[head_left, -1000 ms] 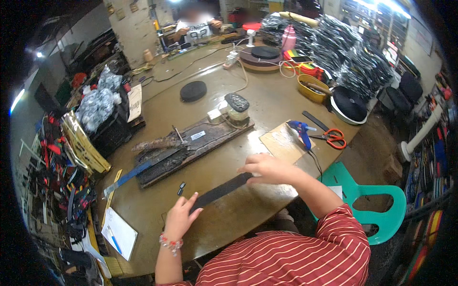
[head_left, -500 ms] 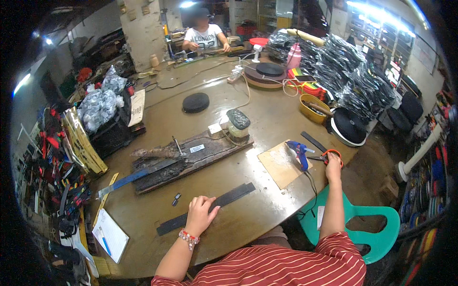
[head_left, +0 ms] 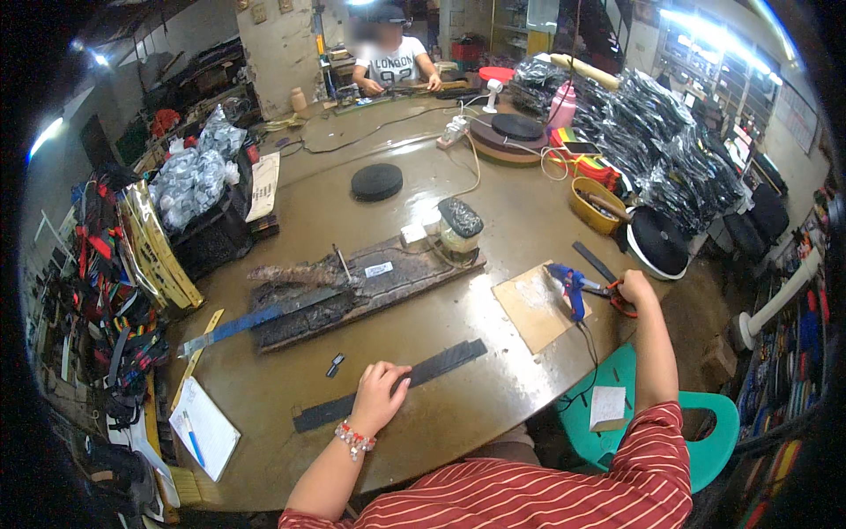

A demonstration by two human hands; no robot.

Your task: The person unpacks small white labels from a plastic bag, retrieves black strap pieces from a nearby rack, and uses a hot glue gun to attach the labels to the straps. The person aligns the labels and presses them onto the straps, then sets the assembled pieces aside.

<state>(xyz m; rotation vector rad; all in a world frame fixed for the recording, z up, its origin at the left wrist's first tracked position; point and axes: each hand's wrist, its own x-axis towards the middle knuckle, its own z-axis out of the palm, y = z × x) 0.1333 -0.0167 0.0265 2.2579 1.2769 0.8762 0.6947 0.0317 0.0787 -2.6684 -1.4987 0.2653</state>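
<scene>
1. The left hand (head_left: 379, 394) lies flat, fingers spread loose, pressing the black strap (head_left: 392, 384) onto the table (head_left: 493, 220).
2. The strap runs out past both sides of the fingers.
3. The right hand (head_left: 636, 289) curls around red scissors (head_left: 617, 295) beside the cardboard (head_left: 533, 309).

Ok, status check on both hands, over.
Left hand flat on black webbing strap. Right hand on red-handled scissors at table edge. Blue glue gun beside scissors.

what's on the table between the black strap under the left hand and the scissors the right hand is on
In the head view, a tan cardboard sheet and a blue glue gun lie between the black strap and the red-handled scissors.
</scene>
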